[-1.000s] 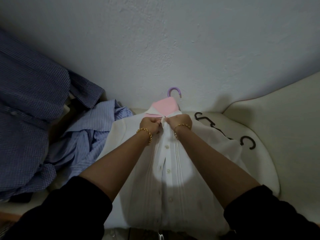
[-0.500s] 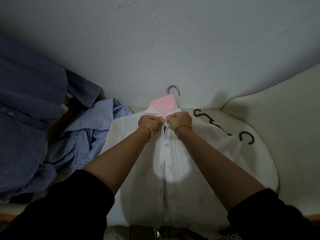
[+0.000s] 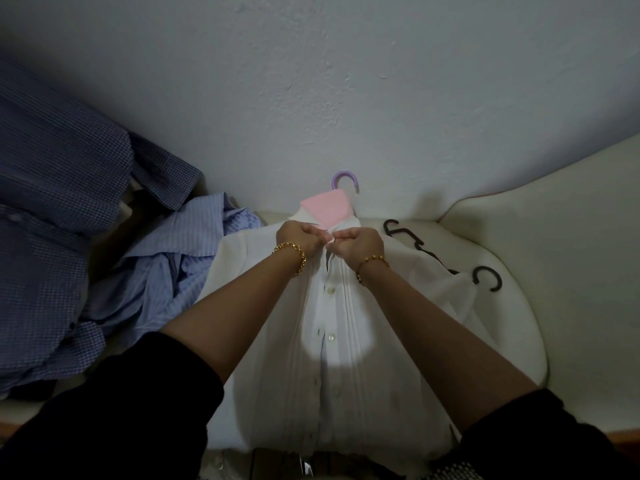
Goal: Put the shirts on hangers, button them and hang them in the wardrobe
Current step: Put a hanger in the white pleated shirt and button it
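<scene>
Two hands meet at the collar of the white shirt (image 3: 346, 375), which lies front-up on the cream seat (image 3: 526, 327). The purple hanger hook (image 3: 344, 180) pokes out past its far end. The left hand (image 3: 299, 240) and the right hand (image 3: 358, 244) each have the grip curled tight, pinching the two edges of the placket together just below the pink collar lining (image 3: 325, 211). The fingertips are hidden, so I cannot tell whether a button sits between them. This looks like the top button being fastened.

The main risk is the thin fabric. Pulled too hard toward the middle, it could drag the shoulders off the hanger inside, and the shirt would sag once lifted. A dark slit gapes just on the near side of the hands and another runs lower down the front, so a button may get skipped or pushed into the wrong hole. On lifting, the black hangers (image 3: 486, 278) lying against the shirt's right side could snag and come along. The blue striped shirt (image 3: 180, 261), just beside it on the left, might be dragged too.
</scene>
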